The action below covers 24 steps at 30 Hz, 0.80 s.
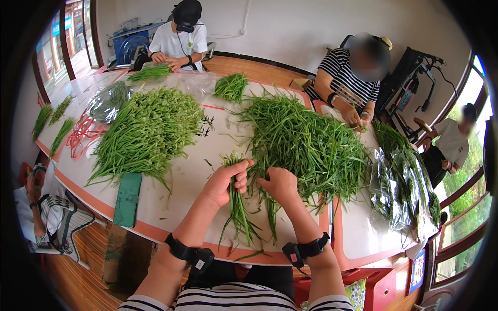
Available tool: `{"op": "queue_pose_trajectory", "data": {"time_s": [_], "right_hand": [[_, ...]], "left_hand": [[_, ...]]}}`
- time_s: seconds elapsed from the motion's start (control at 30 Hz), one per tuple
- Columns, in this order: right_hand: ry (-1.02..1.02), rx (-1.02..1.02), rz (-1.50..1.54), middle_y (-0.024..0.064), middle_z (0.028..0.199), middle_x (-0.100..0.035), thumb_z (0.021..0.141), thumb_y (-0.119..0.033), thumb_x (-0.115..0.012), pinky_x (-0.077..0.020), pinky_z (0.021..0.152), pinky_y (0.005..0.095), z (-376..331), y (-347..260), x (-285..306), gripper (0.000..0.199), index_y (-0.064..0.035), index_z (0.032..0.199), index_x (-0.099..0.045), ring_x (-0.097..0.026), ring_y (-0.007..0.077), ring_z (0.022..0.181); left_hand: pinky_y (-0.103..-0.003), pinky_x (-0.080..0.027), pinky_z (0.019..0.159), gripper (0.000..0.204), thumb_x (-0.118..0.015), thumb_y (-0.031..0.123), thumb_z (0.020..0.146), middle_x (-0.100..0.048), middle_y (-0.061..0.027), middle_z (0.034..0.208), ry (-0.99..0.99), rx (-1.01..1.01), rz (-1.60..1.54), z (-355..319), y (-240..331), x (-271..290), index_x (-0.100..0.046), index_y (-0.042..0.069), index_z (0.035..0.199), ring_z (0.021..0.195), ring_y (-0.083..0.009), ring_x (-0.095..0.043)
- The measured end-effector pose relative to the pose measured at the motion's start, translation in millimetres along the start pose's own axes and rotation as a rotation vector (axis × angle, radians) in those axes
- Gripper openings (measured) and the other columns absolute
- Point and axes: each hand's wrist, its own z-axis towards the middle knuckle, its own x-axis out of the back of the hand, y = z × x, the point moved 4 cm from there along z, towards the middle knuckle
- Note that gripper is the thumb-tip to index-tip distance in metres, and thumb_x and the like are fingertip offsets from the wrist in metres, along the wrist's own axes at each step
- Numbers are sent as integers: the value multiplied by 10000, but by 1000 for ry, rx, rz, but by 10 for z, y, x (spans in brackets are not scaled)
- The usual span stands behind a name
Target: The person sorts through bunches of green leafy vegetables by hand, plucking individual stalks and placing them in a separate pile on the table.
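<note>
A slim bunch of green chive stems (238,210) is wrapped in my left hand (226,182), its lower ends hanging toward the table's near edge. Close by on the right, my right hand (280,185) is closed, back upward, at the near left edge of a big loose heap of chives (306,140). A few strands trail out below its curled fingers, whose tips are hidden. To the left lies a large, neater pile of chive stems (148,129) with pale budded ends.
A green phone case (128,199) lies left on the white table (181,207). Red ties (83,136) and clear plastic bags (110,101) sit behind it. Bagged greens (402,186) rest at the right. Two people handle stems across the table; others sit left and right.
</note>
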Motion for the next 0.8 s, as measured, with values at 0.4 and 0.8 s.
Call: {"op": "queue_pose_trajectory", "data": {"time_s": [0.4, 0.8], "right_hand": [[-223, -157, 1146, 4, 703, -596, 835, -228, -597, -373, 529, 191, -147, 354, 177, 221, -19, 900, -630, -503, 46, 618], [75, -29, 1563, 34, 861, -600, 842, -79, -559, -460, 658, 232, -232, 142, 293, 91, -37, 922, -548, -566, 100, 772]], "left_hand": [[-242, -329, 486, 222, -594, 222, 822, -396, 61, 564, 72, 24, 156, -18, -35, -20, -569, 53, 963, 488, -63, -378], [-254, -341, 477, 238, -583, 217, 833, -395, 42, 560, 83, 99, 190, -30, -104, -97, -572, 32, 982, 491, -84, -385]]}}
